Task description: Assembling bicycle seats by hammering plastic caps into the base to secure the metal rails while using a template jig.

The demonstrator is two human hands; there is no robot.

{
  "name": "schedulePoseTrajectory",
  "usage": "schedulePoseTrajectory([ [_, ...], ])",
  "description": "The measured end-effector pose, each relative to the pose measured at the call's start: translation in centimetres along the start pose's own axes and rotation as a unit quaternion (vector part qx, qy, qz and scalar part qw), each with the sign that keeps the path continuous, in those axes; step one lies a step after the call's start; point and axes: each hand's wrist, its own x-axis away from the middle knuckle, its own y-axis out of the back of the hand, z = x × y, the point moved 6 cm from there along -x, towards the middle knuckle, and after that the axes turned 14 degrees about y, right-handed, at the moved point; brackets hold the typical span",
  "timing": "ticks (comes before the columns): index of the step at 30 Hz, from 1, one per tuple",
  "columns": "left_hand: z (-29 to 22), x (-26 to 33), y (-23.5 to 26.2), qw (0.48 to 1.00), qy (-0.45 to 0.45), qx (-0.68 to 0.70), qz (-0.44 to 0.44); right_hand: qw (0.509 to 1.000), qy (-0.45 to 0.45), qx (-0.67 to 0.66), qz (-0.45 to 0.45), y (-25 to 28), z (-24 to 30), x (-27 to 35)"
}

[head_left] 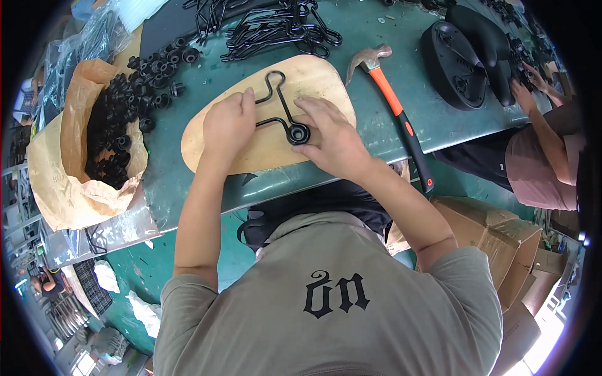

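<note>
A bent black wire bracket (283,100) lies over a pale wooden board (207,135) on the bench. My left hand (229,123) is closed round the bracket's left ends, its thumb pointing up beside the wire. A round black bushing (298,133) sits at the bracket's near corner, its ringed face up. My right hand (337,139) grips the bushing from the right, with the thumb at its near side and the fingers bent over its far side. Part of the bracket is hidden inside my left hand.
An open paper bag (75,147) spills black bushings (160,69) at the left. More wire brackets (276,31) are heaped at the back. Right of the board lies a hammer (390,94), handle past the bench edge. Black saddles (454,66) and a co-worker's hands (525,88) are farther right.
</note>
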Motion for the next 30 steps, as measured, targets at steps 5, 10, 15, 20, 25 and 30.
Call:
schedulePoseTrajectory([
  [5,-0.4,-0.5,0.8,0.998,-0.014,-0.043,0.044,0.983,0.040,0.178,0.004,4.2,1.0,2.4],
  [10,-0.9,-1.9,1.0,0.993,0.049,0.003,0.104,0.843,-0.265,0.454,0.118,11.6,-2.0,11.2],
  [15,-0.9,-1.7,-0.3,0.990,0.074,-0.093,0.075,0.880,-0.324,0.328,0.114,12.7,-2.4,14.2],
  [20,-1.0,-1.0,0.1,0.993,0.062,-0.078,0.058,0.851,-0.409,0.301,0.132,10.4,-1.4,15.6],
  [25,0.6,-1.8,0.2,0.995,0.089,-0.002,0.046,0.887,-0.365,0.283,0.002,11.6,-0.7,16.8],
  [30,0.5,-0.7,0.1,0.992,0.097,-0.057,0.065,0.884,-0.459,-0.052,-0.069,11.9,3.3,17.0],
])
